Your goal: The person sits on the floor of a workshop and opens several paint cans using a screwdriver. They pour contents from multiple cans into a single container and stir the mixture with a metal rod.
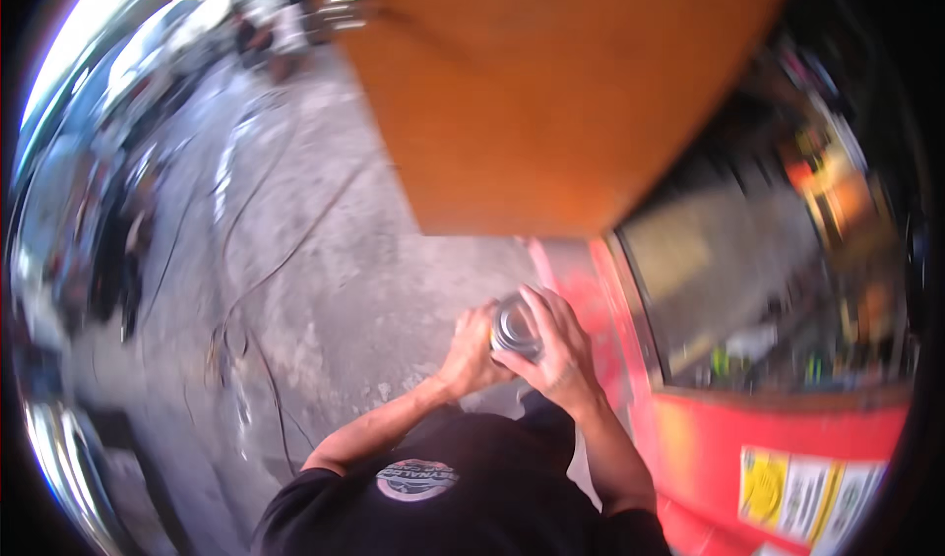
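In front of my chest I hold a round can (515, 326) with a silvery ringed top, seen from above. My left hand (473, 351) is closed around its left side, fingers wrapped about the body. My right hand (557, 344) grips it from the right, with the thumb along the near rim and the fingers over the far side. Most of the can's body is hidden below its top and behind my hands. Motion blur softens the details, so its contents cannot be told.
A large orange-brown panel (541, 93) with a metal fitting (345, 10) spans the far middle. On my right stands a red cabinet (699, 448) with a framed opening and a yellow-and-white label (812, 492). Cables (281, 266) cross the grey concrete floor (335, 310); blurred clutter lines the left.
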`<move>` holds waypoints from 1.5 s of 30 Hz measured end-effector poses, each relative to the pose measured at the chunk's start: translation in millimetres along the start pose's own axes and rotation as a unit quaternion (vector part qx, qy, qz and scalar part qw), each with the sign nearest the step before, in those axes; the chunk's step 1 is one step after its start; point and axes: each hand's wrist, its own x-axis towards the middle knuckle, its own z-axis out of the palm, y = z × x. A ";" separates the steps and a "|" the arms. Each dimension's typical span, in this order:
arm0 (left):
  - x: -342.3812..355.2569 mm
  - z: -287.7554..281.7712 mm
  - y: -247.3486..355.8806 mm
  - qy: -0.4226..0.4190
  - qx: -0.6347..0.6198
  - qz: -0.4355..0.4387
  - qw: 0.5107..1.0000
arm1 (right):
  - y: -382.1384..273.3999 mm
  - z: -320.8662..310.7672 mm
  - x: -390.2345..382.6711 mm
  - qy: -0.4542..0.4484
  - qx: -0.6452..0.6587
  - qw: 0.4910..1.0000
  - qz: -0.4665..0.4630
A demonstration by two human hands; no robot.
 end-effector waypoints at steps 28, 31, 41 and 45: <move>-130.4 -264.6 -126.1 0.417 -0.131 -0.172 0.883 | -34.4 103.5 539.4 0.355 0.035 0.924 -0.141; -141.5 -273.3 -134.7 0.377 -0.123 -0.143 0.907 | -55.9 95.2 482.9 0.334 0.062 0.933 -0.120; -207.2 -320.8 -153.8 0.200 -0.094 -0.090 0.971 | -144.4 39.5 136.3 0.496 0.142 0.856 -0.028; -202.8 -322.6 -159.8 0.140 -0.020 -0.046 0.989 | -146.0 11.0 15.1 0.614 0.147 0.773 0.064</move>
